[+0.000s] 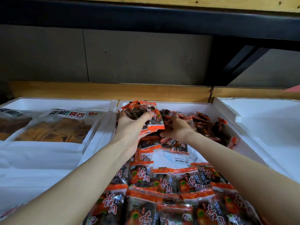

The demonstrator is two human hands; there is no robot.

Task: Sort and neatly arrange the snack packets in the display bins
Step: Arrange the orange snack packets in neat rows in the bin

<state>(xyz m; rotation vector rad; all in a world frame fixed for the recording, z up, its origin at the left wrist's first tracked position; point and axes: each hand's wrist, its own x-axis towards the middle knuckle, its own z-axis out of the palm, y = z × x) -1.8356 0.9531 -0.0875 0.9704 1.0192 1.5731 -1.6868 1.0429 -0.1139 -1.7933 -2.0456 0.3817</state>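
The middle white foam bin (209, 109) holds many orange-and-dark snack packets. My left hand (131, 125) grips a bundle of packets (146, 114) raised above the bin's far left part. My right hand (177, 127) reaches into the loose pile of packets (209, 125) at the back of the bin, fingers spread and curled among them; I cannot tell whether it holds one. Neat rows of the same packets (164, 185) lie in the near part of the bin. A white printed sheet (177, 158) shows between the rows and the pile.
On the left, a white foam bin (90, 103) holds large clear bags of yellow crisps (53, 127). Another white foam bin (266, 124) sits on the right. A wooden ledge (113, 91) and a grey back wall run behind the bins.
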